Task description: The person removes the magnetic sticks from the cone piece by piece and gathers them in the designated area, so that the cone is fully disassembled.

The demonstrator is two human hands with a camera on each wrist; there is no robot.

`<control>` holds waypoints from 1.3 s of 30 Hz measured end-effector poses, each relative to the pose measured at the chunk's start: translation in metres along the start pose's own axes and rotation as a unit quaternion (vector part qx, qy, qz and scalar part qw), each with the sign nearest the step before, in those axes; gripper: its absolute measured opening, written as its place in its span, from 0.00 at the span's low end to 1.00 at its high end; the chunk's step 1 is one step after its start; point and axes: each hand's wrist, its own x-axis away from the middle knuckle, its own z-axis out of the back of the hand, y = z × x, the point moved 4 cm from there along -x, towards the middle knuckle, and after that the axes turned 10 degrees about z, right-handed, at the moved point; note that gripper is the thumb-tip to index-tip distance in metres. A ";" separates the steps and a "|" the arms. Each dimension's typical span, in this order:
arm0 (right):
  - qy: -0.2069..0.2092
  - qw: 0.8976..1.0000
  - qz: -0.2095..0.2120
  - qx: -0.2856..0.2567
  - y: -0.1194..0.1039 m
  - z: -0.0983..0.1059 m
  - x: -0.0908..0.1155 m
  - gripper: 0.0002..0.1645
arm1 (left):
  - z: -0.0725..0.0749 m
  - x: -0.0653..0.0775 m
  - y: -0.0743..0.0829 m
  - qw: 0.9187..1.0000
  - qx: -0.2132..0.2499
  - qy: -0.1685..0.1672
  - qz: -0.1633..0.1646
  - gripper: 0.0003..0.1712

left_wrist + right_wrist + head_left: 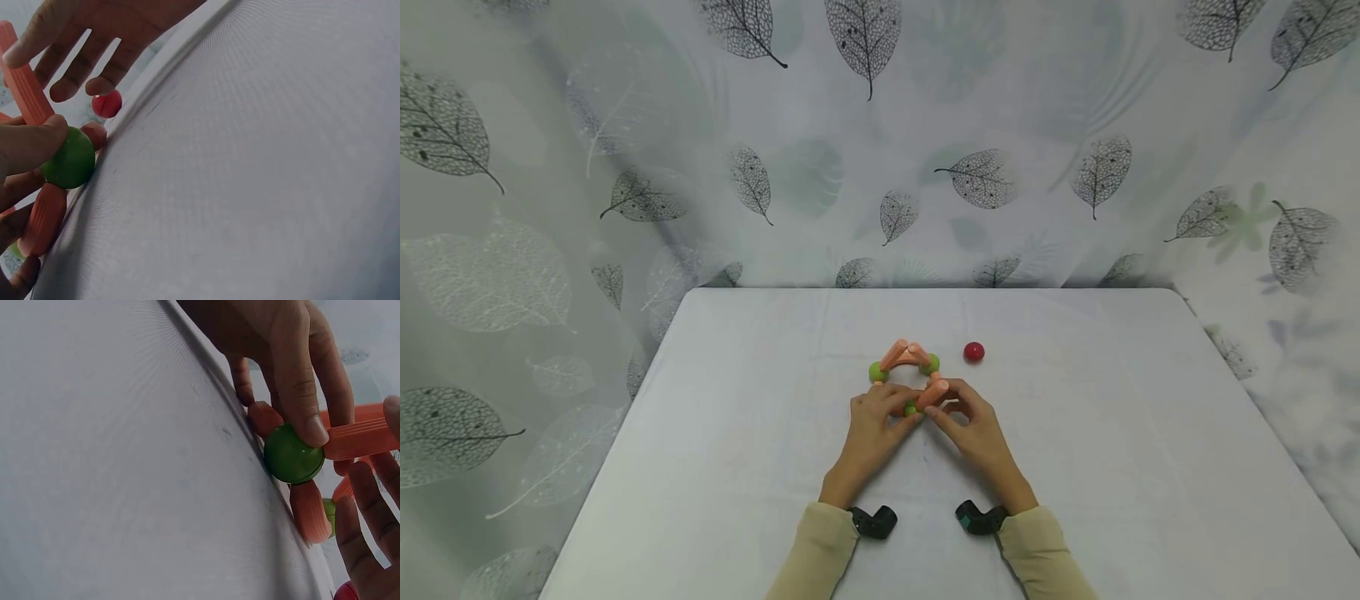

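Orange ridged sticks and green balls form a ring-shaped frame on the table. My left hand [876, 417] pinches the nearest green ball [292, 455] low over the white surface, its thumb on the ball's side. Out of that ball rises an orange stick [932, 395], which my right hand [972, 423] pinches between thumb and fingers; its other fingers are spread. Another orange stick [45, 219] joins the same ball low down. At the frame's far side, two upright orange sticks [893, 355] lean inward above two green balls [877, 372]. My hands partly hide the near sticks.
A red ball [973, 352] lies on the white-covered table [737, 450], right of the frame's far side. A leaf-patterned curtain [805, 192] hangs behind the table and along its sides. A black wrist camera [874, 522] sits at each wrist.
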 end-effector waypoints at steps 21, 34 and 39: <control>-0.026 0.999 -0.015 -0.021 0.028 0.014 0.010 0.20 | -0.002 0.001 0.002 0.996 -0.059 0.045 -0.059 0.14; -0.046 0.998 -0.020 0.034 0.015 0.027 0.009 0.17 | 0.003 -0.001 0.017 0.984 -0.150 0.040 -0.084 0.10; -0.053 0.995 -0.033 0.080 0.010 0.031 0.011 0.17 | 0.005 -0.002 0.021 0.981 -0.171 0.022 -0.093 0.10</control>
